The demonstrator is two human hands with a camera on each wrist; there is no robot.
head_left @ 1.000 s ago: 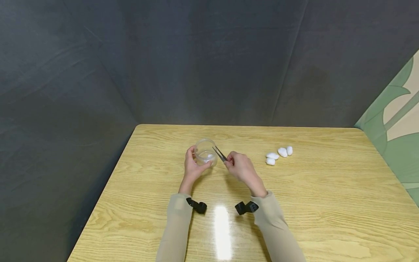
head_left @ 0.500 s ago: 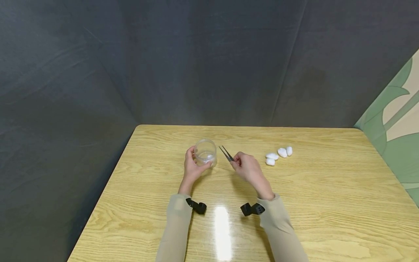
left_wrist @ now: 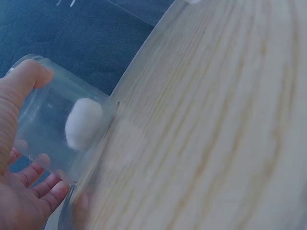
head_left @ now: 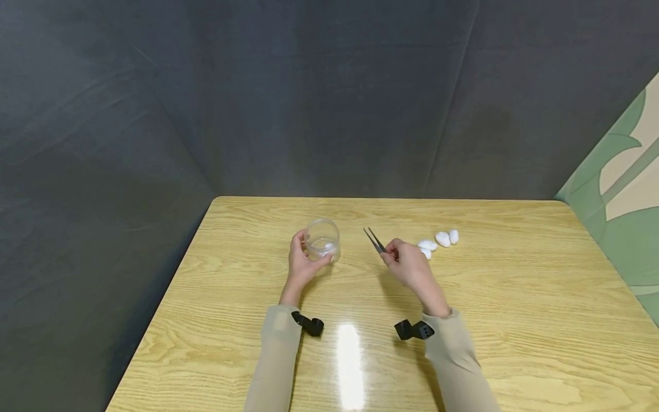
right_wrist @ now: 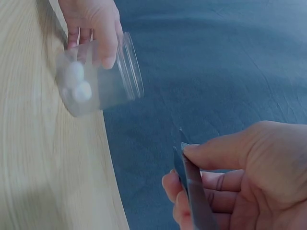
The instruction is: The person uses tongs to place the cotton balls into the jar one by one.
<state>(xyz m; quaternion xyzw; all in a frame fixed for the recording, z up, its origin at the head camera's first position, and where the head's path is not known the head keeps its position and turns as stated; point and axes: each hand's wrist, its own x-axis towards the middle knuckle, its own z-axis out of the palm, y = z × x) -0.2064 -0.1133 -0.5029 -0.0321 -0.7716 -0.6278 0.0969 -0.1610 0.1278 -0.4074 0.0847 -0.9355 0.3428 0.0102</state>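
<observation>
My left hand (head_left: pixel 304 266) grips a clear plastic jar (head_left: pixel 329 236) by its side, thumb toward the front, with the jar's mouth upward on the table. White cotton balls lie at the jar's bottom: one cotton ball (left_wrist: pixel 84 123) shows in the left wrist view, two white shapes in the right wrist view. To the right of the jar, my right hand (head_left: pixel 409 264) pinches dark metal tweezers (head_left: pixel 374 240) between thumb and fingers. The tweezers' tips are apart, pointing up and left, with nothing between them. Several loose cotton balls (head_left: pixel 443 239) lie just beyond the right hand, which partly hides one.
A wood-grain table (head_left: pixel 231 274) carries everything. Dark cloth (head_left: pixel 329 103) hangs along its back and left edges. A green and beige leaf-patterned surface (head_left: pixel 628 223) stands at the right. Small black cameras sit on both wrists.
My right hand has moved right with the tweezers, away from the jar's rim and toward the loose cotton balls. The left hand and jar have stayed in place.
</observation>
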